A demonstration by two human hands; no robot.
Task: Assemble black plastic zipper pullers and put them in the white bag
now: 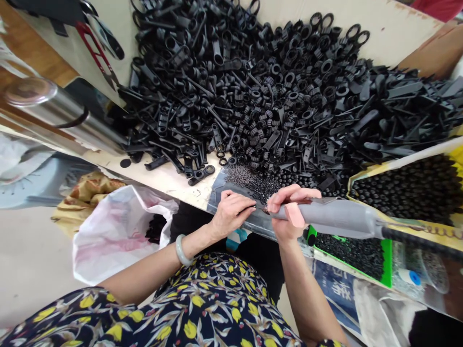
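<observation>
My right hand (284,231) is wrapped round a grey electric screwdriver (336,218), which lies almost level with its tip pointing left. Just left of that tip, the fingers of my left hand (231,214) are pinched on a small black part (255,206), mostly hidden by the fingertips. Whether the tip touches the part I cannot tell. Both hands are over the front edge of the bench, at a grey mat (219,188). Small metal screws (242,176) lie scattered beyond my fingers. Behind them rises a big heap of black plastic parts (260,96), with rings, caps and flat levers.
A steel flask (68,113) and red-handled snips (92,46) are at the left. Below hangs a white plastic bag (104,236). On the right are a green tray (387,265) of small black pieces and a yellow-edged container (408,158) of black caps.
</observation>
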